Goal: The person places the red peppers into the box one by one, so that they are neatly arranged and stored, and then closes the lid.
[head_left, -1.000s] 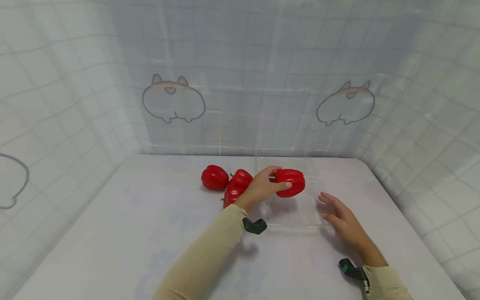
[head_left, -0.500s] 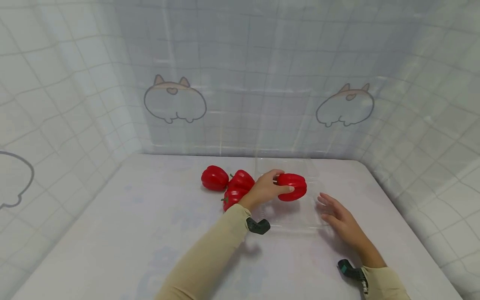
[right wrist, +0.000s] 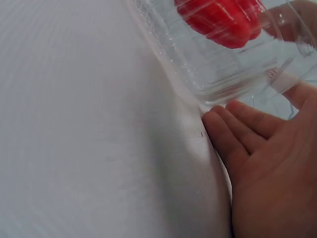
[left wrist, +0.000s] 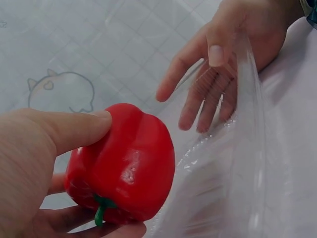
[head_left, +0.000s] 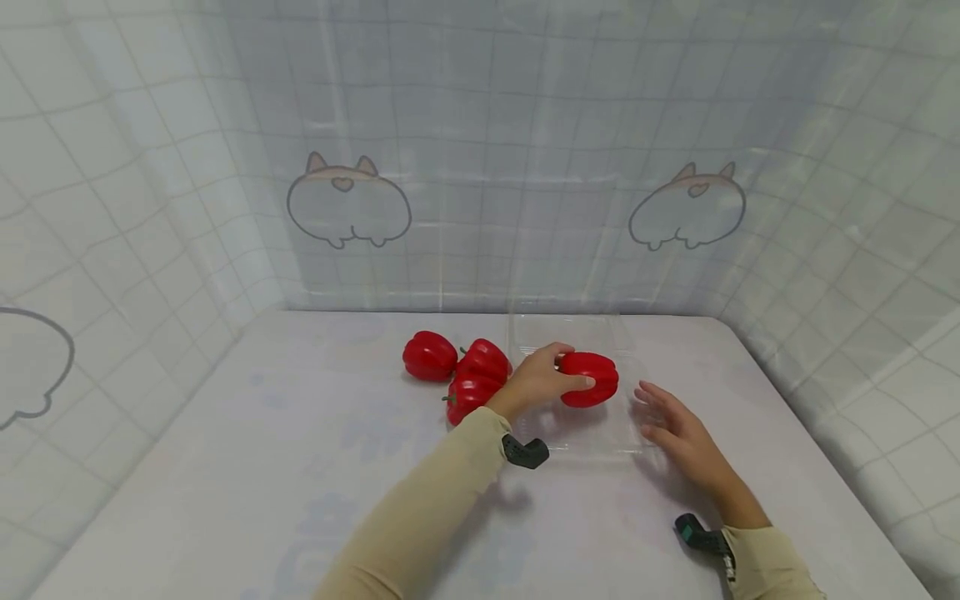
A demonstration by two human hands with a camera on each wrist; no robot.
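A red bell pepper [head_left: 592,379] is gripped by my left hand [head_left: 542,379], thumb on one side and fingers on the other. Its green stem [left wrist: 101,208] shows in the left wrist view. The pepper is over a clear plastic box [head_left: 592,437], inside its outline in the head view. At the right side of that box is my right hand [head_left: 686,442], fingers loosely extended and holding nothing. In the right wrist view its fingertips [right wrist: 233,105] are by the box's lower corner; whether they touch it I cannot tell.
Several more red bell peppers, one being the pepper [head_left: 430,357] at the back, lie left of the box on the white table [head_left: 300,467]. What looks like the box's clear lid [head_left: 570,327] is behind it. Pale grid-patterned curtains [head_left: 480,167] surround the table.
My left hand has carried the pepper slightly right and nearer to me, lower over the box. My right hand has stayed almost in place.
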